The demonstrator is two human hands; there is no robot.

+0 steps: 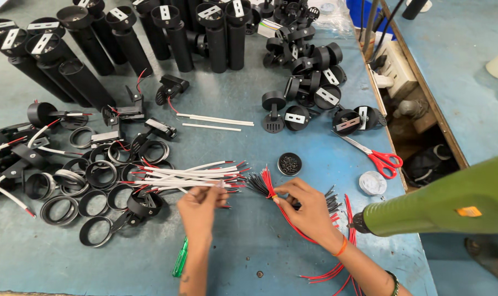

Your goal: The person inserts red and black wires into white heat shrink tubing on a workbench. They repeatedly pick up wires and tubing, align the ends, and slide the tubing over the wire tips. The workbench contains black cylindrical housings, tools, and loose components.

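My left hand (200,211) rests on the blue table and pinches the end of a white sleeved wire (189,183) from a loose bundle of white wires with red tips (194,175). My right hand (306,208) grips a bundle of red and black wires (264,183) tied with a yellow band; their stripped ends fan out toward the left. More red wires (331,268) trail under my right forearm. A green screwdriver (180,257) lies beside my left wrist.
Black rings and bracket parts (90,186) crowd the left. Black tubes (166,33) stand at the back. Black lamp heads (309,82) pile at upper right. Red-handled scissors (377,158), a small screw cup (289,163), a white lid (373,182) and a green power tool (446,203) lie right.
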